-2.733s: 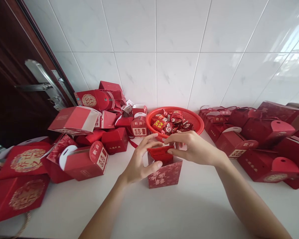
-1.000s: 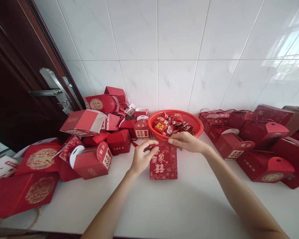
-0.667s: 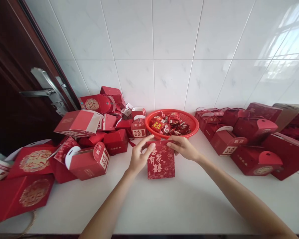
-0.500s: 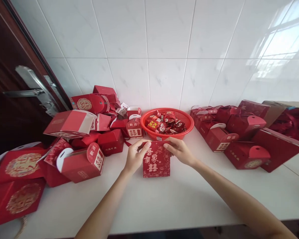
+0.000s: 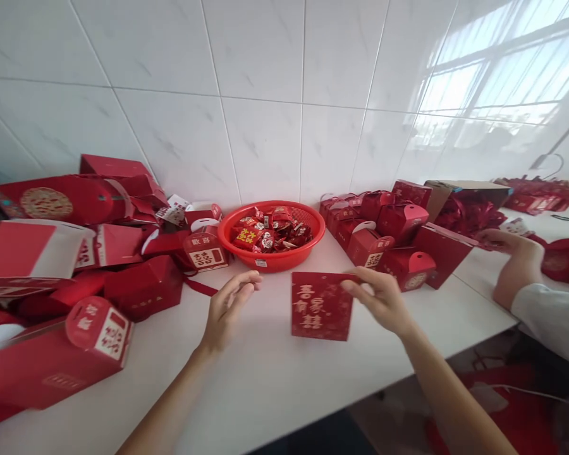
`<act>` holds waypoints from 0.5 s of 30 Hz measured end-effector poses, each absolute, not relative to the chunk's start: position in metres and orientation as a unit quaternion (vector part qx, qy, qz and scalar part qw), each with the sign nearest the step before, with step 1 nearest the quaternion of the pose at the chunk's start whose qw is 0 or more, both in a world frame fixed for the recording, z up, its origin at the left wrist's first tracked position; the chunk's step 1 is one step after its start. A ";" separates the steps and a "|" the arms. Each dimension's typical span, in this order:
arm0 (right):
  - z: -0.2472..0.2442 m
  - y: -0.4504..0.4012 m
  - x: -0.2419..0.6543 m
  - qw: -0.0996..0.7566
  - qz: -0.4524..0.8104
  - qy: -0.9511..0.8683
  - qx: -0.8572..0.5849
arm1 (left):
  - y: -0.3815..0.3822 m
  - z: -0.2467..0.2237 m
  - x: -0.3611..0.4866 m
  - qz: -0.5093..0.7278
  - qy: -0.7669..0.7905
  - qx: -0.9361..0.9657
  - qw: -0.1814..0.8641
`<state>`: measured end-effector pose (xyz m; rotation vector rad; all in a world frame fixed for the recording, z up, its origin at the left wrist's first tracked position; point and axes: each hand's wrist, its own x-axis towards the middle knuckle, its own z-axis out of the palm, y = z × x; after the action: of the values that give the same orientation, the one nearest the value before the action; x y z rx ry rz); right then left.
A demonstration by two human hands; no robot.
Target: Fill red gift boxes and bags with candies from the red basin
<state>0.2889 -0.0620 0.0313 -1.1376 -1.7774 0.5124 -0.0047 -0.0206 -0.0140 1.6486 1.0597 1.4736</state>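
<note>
My right hand (image 5: pixel 379 297) pinches the upper right corner of a flat red bag (image 5: pixel 321 306) with pale printed characters, which hangs upright over the white tabletop. To the left of it, my left hand (image 5: pixel 231 311) is raised with its fingers bent and apart, holding nothing and not touching the bag. Behind both hands stands a red plastic basket (image 5: pixel 271 261) filled with red-wrapped sweets.
Red gift boxes (image 5: pixel 142 287) pile up on the left. More boxes (image 5: pixel 410 270) stand at the right, near an open carton (image 5: pixel 434 196). Another person's hand (image 5: pixel 519 259) reaches in at the far right. A tiled wall (image 5: pixel 260 145) rises behind.
My left hand has let go of the bag and moved off to the left. My right hand still holds it. The view has turned right, bringing another person's hand into sight.
</note>
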 end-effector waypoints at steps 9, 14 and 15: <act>0.024 -0.154 0.434 0.602 -0.053 -0.346 -0.717 | -0.021 -0.020 0.000 0.507 0.432 0.691 0.282; 0.016 -0.153 0.476 0.529 -0.136 -0.272 -0.792 | -0.019 -0.021 0.002 0.487 0.432 0.712 0.263; 0.012 -0.148 0.485 0.516 -0.136 -0.272 -0.801 | -0.019 -0.021 0.003 0.485 0.431 0.715 0.260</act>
<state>0.4850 -0.1478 0.0124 -1.9231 -0.6523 -0.3259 0.0027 -0.0191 -0.0210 1.9350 1.1684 1.3140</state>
